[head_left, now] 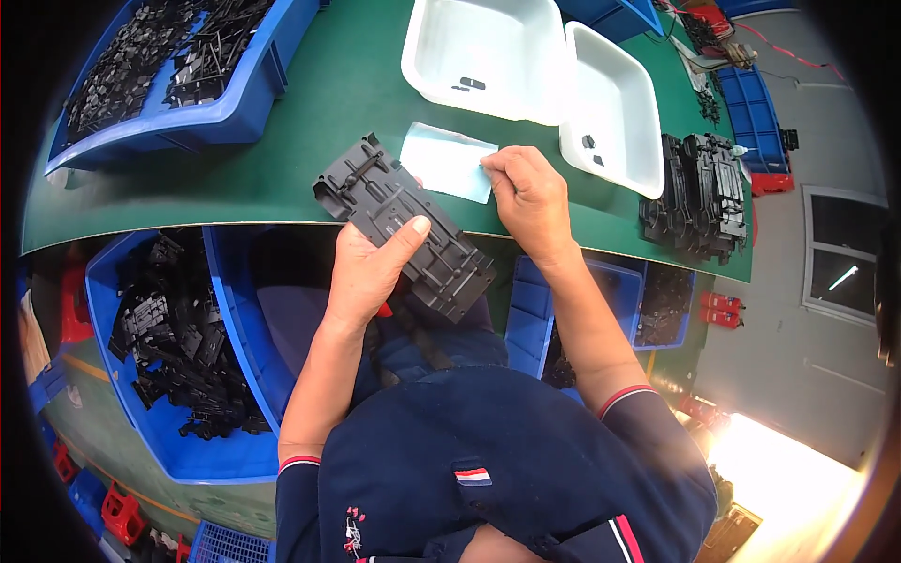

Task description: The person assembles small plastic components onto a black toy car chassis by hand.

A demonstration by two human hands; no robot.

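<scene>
My left hand (371, 267) grips a long black moulded plastic plate (399, 220), thumb on top, holding it tilted over the near edge of the green table (282, 159). My right hand (527, 192) rests on the table just right of the plate, fingertips pinching the right edge of a pale blue sheet (446, 159) that lies flat behind the plate.
Two white trays (488, 52) (615, 108) stand at the back, each with a small dark piece inside. A blue bin of black parts (178, 70) sits back left, a stack of black plates (699, 192) at right. Below the table, blue bins (178, 357) hold more black parts.
</scene>
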